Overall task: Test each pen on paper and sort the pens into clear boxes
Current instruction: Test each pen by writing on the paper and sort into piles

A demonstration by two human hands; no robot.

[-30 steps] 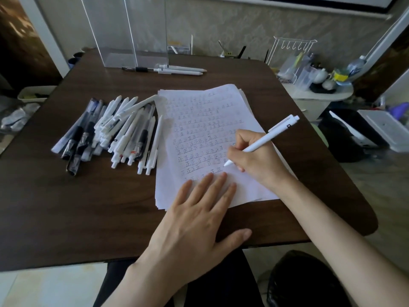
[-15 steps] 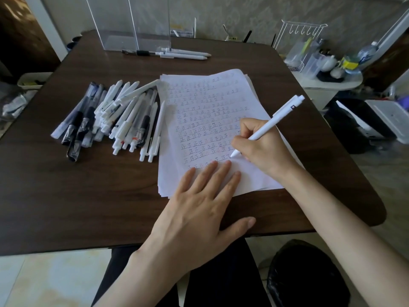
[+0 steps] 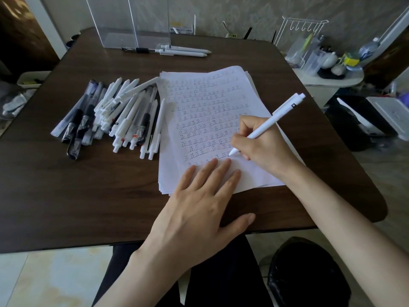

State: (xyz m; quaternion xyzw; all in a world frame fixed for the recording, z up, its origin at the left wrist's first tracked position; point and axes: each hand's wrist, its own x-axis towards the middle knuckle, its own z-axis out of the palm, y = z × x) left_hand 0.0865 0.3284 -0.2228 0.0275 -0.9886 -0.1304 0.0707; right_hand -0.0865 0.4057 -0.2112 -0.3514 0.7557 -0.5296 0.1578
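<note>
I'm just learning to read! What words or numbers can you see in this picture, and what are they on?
"正": written over and over in rows on the paper, in dark and reddish ink.
Small dark mark on the clip of the white pen in the right hand: too small to read.
Print on the pile of pens: too small to read.

Fig. 1. My remote view shows a dark wood-grain table [image 3: 77, 207] with rounded corners, set against a pale patterned wall [image 3: 243, 12]. Past its far right corner stands a white side table [image 3: 327, 85] carrying a white wire rack [image 3: 304, 25] and crockery [image 3: 330, 59]. The floor [image 3: 44, 282] is pale mottled tile. The light is soft and dim. A black bag [image 3: 309, 275] sits lower right.
</note>
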